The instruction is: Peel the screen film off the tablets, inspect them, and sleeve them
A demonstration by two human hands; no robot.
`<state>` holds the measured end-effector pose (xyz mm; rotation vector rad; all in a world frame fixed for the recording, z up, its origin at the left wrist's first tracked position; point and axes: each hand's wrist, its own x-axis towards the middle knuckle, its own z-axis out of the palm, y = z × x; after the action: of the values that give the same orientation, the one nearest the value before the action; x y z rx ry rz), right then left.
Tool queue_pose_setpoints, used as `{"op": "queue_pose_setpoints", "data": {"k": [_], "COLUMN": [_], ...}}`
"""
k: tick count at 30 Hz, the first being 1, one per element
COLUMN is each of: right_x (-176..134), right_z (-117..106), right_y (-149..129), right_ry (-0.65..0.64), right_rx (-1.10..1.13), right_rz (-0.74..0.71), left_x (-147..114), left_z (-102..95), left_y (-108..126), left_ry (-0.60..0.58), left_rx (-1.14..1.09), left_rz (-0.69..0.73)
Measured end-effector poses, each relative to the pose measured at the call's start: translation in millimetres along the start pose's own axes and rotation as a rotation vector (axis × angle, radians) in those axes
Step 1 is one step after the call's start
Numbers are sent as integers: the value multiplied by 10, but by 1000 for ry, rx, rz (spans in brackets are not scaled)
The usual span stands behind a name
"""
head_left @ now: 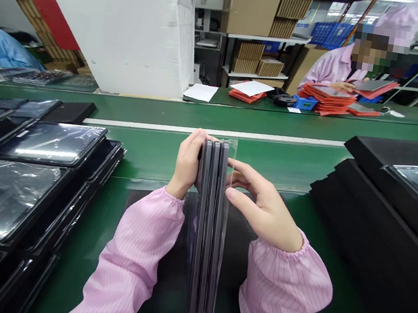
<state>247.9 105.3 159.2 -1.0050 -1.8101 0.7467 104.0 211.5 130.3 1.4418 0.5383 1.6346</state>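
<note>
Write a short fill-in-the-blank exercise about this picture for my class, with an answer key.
1. Between the left hand and right hand stand ____ tablets on edge.
2. The person's striped sleeves are ____.
3. The long work surface is ____.
4. In the picture, the white pillar stands to the ____ of the large cardboard box.

Missing words: three; pink; green; left.

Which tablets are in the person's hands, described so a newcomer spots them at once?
Find the green bench. Over its middle, between the left hand and right hand, three grey tablets stand on edge, side by side. The screens piled at left lie flat instead.
</note>
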Motion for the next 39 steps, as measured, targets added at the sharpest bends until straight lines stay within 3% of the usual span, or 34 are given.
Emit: {"op": "queue_pose_setpoints", "data": {"k": [19, 28, 39], "right_x": [-34, -107, -152], "right_z": [-16, 67, 82], "right_y": [-50, -261, -361], "right_ry": [-13, -4, -28], "right_rx": [-11, -198, -244], "right_rz": [-10, 15, 52], "left_x": [-63, -127, -192], "left_z": [23, 51, 66], "left_y": [132, 241, 319], "left_ry": [20, -36, -102], "left_rx": [36, -49, -113], "left_rz": [2, 26, 37]}}
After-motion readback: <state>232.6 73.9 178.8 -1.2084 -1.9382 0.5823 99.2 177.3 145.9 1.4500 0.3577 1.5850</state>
